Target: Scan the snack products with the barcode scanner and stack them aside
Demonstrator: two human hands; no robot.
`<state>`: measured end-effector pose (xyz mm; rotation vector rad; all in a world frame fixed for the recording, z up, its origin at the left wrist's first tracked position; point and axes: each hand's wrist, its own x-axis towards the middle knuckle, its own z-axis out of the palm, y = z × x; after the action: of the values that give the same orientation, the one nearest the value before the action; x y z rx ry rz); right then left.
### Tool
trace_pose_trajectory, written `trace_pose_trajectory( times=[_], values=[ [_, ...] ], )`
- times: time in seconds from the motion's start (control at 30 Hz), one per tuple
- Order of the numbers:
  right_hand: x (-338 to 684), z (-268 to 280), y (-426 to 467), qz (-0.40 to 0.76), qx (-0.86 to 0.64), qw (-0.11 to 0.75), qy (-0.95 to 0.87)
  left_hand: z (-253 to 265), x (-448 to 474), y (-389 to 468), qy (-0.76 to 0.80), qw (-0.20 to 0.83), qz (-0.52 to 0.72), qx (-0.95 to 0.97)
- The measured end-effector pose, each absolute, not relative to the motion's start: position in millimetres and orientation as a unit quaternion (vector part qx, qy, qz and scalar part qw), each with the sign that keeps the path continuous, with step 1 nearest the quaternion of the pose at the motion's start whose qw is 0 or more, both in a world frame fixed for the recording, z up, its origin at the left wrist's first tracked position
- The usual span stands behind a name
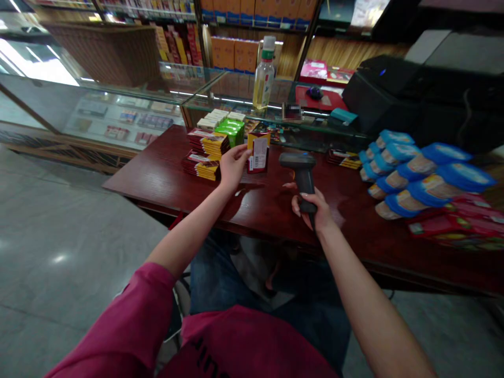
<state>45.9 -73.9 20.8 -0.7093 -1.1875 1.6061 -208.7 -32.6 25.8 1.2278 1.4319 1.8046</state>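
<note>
Pinched in my left hand point(233, 167) is a small red and yellow packet point(259, 153), held upright with its white barcode label towards me. My right hand point(315, 209) is wrapped round the handle of a black barcode scanner point(298, 163). The scanner's head points left at the packet, with a gap between them, and a small blue light shows on its top. Left of my left hand, stacks of similar red and yellow packets point(205, 165) lie on the dark wooden counter point(149, 173). A green pack point(231, 131) and several pale boxes point(216, 119) stand just behind them.
Blue-lidded jars point(429, 173) are piled on the right, beside red packages point(460, 220). A few more packets point(343, 157) lie by the jars. Behind the counter runs a glass display case point(220, 86) bearing a bottle point(263, 79). A wicker basket point(106, 50) stands at upper left.
</note>
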Motion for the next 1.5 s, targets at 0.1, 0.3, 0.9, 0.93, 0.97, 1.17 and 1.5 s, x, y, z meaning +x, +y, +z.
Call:
trace_pose_trajectory(
  times=[0.1,0.3,0.9,0.93,0.97,1.17,1.5],
  values=[
    [59.2,17.6,-77.4,0.655,-0.296,0.490,-0.494,14.5,-177.6,-1.1,0.520,0.392,0.650,0.391],
    [56.1,15.2,-76.0,0.646,-0.320,0.502,-0.479,0.4,-154.1,17.1,0.515,0.443,0.640,0.359],
    [70.4,11.6,-63.1,0.622,-0.315,0.575,-0.428,2.4,-147.8,13.4,0.507,0.418,0.609,0.444],
    [79.4,11.0,-57.8,0.611,-0.322,0.586,-0.422,5.3,-140.7,16.2,0.506,0.397,0.607,0.467],
    [90.5,10.5,-52.3,0.597,-0.333,0.597,-0.421,8.5,-131.7,20.0,0.504,0.366,0.604,0.497],
    [162.4,5.0,-31.7,0.531,-0.374,0.659,-0.379,30.4,-51.4,56.2,0.498,0.098,0.477,0.717],
    [168.5,-5.5,-22.7,0.529,-0.356,0.714,-0.289,30.9,53.2,130.0,0.396,-0.101,0.194,0.892]
  ],
)
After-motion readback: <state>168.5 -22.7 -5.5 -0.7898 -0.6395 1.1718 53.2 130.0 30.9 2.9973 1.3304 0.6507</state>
